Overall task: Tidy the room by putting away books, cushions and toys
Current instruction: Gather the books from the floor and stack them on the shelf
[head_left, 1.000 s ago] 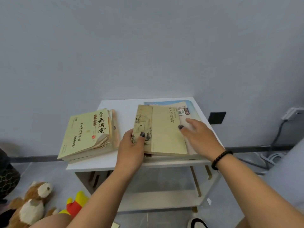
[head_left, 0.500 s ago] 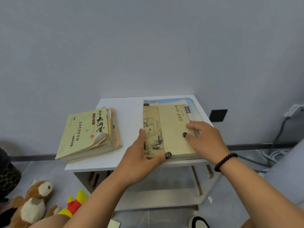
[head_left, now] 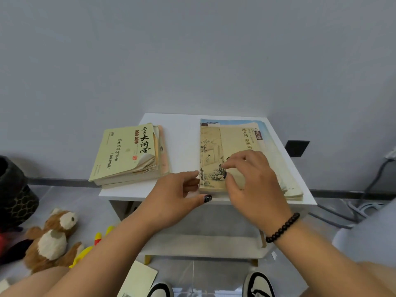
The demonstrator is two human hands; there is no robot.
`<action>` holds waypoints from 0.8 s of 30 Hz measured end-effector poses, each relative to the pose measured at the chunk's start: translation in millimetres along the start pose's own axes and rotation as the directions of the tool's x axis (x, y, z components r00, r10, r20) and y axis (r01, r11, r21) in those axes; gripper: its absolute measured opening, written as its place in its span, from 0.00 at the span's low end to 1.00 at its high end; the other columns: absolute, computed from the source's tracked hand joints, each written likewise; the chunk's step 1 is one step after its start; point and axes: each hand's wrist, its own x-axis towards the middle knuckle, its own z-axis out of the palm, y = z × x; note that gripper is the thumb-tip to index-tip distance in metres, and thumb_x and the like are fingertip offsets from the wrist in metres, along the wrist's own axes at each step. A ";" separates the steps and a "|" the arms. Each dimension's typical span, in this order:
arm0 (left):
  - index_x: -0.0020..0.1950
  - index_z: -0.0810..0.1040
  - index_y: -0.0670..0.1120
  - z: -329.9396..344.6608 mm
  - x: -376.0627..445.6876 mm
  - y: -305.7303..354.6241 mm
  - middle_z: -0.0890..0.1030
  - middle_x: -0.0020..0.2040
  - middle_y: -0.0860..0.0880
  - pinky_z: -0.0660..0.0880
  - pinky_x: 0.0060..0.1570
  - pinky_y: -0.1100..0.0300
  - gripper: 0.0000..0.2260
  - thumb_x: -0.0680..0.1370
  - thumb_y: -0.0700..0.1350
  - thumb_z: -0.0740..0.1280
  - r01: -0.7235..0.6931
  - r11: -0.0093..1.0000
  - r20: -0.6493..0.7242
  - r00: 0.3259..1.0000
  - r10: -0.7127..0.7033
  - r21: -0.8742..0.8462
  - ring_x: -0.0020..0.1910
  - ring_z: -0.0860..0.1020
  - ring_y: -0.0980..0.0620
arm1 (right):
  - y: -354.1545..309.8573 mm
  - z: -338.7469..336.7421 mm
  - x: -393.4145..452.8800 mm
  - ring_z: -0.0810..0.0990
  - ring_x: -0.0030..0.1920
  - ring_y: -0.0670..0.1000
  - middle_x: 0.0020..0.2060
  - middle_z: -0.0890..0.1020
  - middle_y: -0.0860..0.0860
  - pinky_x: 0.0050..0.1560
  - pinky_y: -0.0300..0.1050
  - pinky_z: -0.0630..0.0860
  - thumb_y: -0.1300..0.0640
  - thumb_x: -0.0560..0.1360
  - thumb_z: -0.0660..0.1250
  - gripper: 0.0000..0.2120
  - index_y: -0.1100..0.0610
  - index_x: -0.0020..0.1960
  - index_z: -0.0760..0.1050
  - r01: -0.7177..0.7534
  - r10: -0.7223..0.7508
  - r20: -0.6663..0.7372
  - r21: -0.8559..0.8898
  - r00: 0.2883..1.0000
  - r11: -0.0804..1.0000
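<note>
Books are the story here, two piles on the white side table (head_left: pixel 184 129). Right of that table's middle sits the pile being handled: a beige book with an ink painting (head_left: pixel 222 146) on top, lying on a blue-edged book (head_left: pixel 264 127) that peeks out behind and to the right. The left hand (head_left: pixel 173 194) is at the near left corner of this pile, fingers fairly straight against the spine edge and thumb stretched along the table's front edge below it; it presses rather than clasps. The right hand (head_left: pixel 252 181), a black bead bracelet (head_left: pixel 282 228) on its wrist, lies on top of the beige cover with fingers bent and fingertips down on it; whether it pinches the cover or just rests, I cannot tell. On the table's left side, well apart from the hands, lies a yellow-green book with curled page corners (head_left: pixel 126 151), topping its own small pile. On the floor left of the table sit a brown and white plush animal (head_left: pixel 53 236) and a yellow and red toy (head_left: pixel 94 247), with a dark patterned object (head_left: pixel 15 189) behind them. In front of the table, on the floor, lies another pale book (head_left: pixel 139 279), beside two black and white shoes (head_left: pixel 258 284).
</note>
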 end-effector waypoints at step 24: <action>0.49 0.81 0.45 -42.4 -196.7 -263.2 0.86 0.40 0.47 0.74 0.44 0.54 0.09 0.78 0.33 0.65 0.628 0.574 -0.137 0.603 -0.786 -0.525 0.36 0.84 0.56 | -122.7 209.8 -35.3 0.77 0.41 0.41 0.40 0.80 0.42 0.42 0.29 0.73 0.58 0.76 0.66 0.06 0.52 0.51 0.81 -0.148 -0.183 0.866 0.280 0.464 0.949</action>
